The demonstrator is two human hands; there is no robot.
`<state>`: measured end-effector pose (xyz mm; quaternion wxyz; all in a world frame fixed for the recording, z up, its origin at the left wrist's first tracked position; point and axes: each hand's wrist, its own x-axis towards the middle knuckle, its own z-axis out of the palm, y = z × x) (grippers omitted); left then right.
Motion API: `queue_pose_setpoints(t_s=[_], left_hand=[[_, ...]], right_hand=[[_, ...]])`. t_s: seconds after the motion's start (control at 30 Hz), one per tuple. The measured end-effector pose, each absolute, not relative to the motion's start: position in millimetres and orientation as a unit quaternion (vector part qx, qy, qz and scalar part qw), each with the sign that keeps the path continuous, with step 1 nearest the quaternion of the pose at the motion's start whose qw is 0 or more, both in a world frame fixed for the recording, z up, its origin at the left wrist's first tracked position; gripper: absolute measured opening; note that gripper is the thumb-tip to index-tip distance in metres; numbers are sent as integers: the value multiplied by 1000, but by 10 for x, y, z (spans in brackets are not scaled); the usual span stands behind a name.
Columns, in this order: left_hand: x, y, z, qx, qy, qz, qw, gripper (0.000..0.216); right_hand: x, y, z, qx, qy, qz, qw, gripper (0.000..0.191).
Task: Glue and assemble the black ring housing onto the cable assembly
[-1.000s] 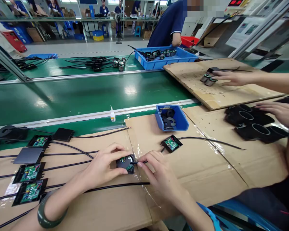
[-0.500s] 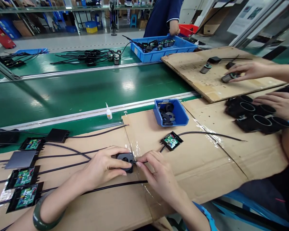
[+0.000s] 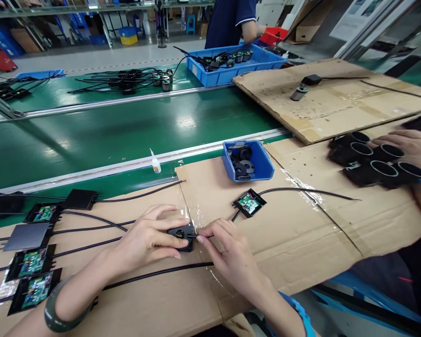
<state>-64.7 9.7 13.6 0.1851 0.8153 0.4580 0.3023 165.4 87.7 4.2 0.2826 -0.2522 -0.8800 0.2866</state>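
Observation:
My left hand (image 3: 150,238) grips a small black square housing (image 3: 185,230) with a round opening, pressing it on the cardboard. A bit of yellow shows inside the opening. My right hand (image 3: 228,248) pinches a black cable (image 3: 235,215) between thumb and forefinger, right at the housing's right edge. Whether the cable's tip sits inside the housing is hidden by my fingers. That cable runs up to an open black case with a green circuit board (image 3: 250,203), just beyond my right hand. Another black cable (image 3: 161,271) passes beneath my wrists.
Several black cases with boards (image 3: 31,262) and cables lie at left. A blue bin (image 3: 264,171) of black rings and a glue bottle (image 3: 156,164) stand ahead. At right, a co-worker's hand (image 3: 407,145) touches black tubular housings (image 3: 375,164) near a raised cardboard sheet (image 3: 323,126).
Both my hands keep their grip; the left fingers have shifted slightly and yellow now shows in the opening. The co-worker's other hand and a metal cylinder have left the raised cardboard.

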Motion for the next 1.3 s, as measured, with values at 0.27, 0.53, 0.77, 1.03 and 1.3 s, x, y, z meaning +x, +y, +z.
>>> queue_pose_setpoints(t_s=[0.27,0.53,0.77,1.03,1.3], left_hand=[[-610,89,-50,815,442,330,178,15],[-360,-121,-130,771,476,413,98,18],[-76,-335,-144,733,525,432,-22,29],[-133,-324,50,571,635,369,368,69],[-60,-262,53,531,660,299,440,58]], right_hand=[[1670,798,86,-270,-871,229,341,8],[1701,560,17,-329,-830,428,143,29],[1604,483,-98,-304,-635,688,177,59],[1655,514,-107,-311,-616,700,184,58],[1654,508,-111,-328,-703,597,205,45]])
